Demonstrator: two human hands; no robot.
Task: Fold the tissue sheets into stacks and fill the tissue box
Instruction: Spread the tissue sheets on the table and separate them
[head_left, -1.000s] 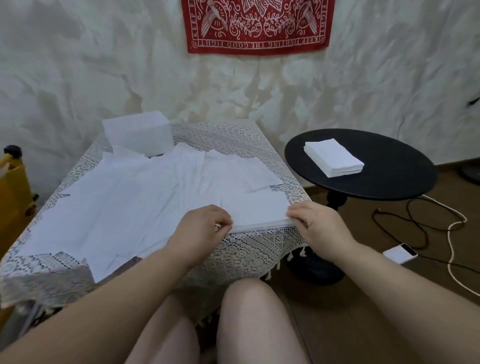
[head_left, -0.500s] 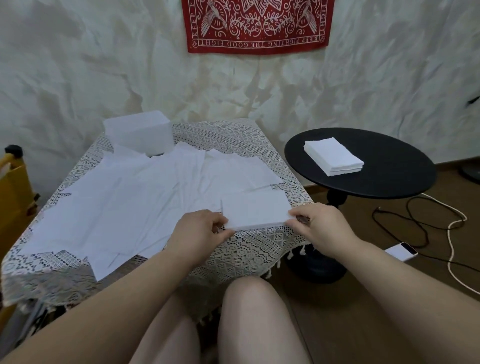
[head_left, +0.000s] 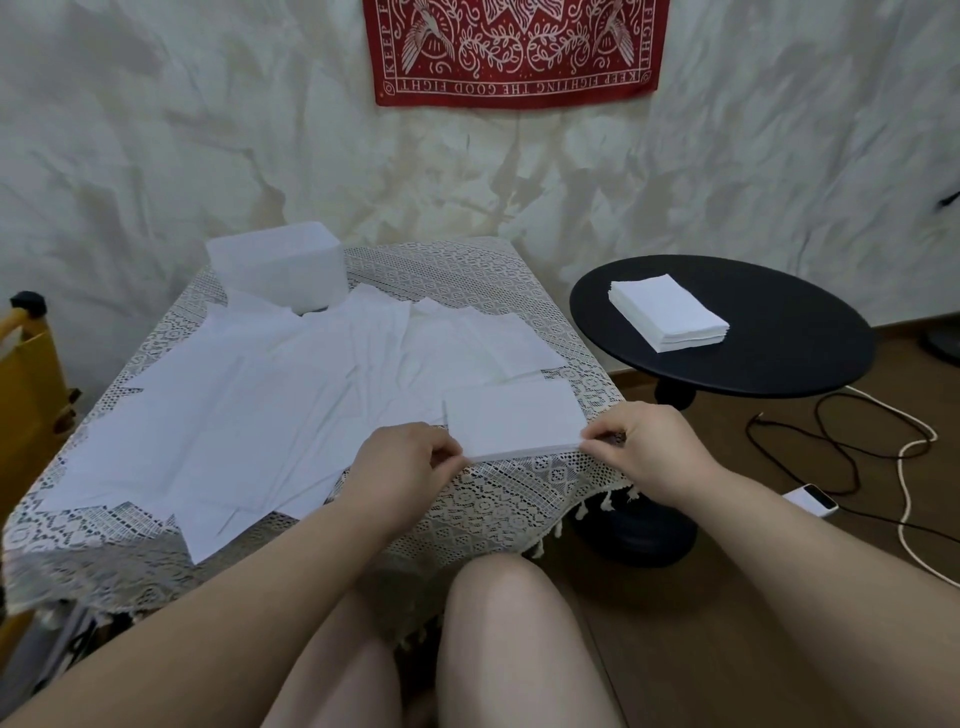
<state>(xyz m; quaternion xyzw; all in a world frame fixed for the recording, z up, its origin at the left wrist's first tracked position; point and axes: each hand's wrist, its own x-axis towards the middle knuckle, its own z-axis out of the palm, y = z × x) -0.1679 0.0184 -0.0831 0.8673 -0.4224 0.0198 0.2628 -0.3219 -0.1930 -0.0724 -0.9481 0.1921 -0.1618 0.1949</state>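
Observation:
A small folded stack of white tissue sheets (head_left: 511, 418) lies at the near right corner of the lace-covered table (head_left: 498, 499). My left hand (head_left: 402, 462) pinches its near left corner, and my right hand (head_left: 649, 447) pinches its near right corner. Several unfolded tissue sheets (head_left: 249, 410) are spread over the rest of the table. A white translucent tissue box (head_left: 275, 265) stands at the table's far left. Another folded tissue stack (head_left: 667, 312) rests on the round black side table (head_left: 769, 364).
A yellow chair frame (head_left: 26, 395) stands at the left. On the wooden floor to the right lie black and white cables (head_left: 862, 441) and a white phone-like device (head_left: 813, 499). My knees are under the table's near edge. A red cloth (head_left: 511, 49) hangs on the wall.
The folded stack has been drawn away from the spread sheets toward the table's near right corner, and both hands shifted to pinch its near corners.

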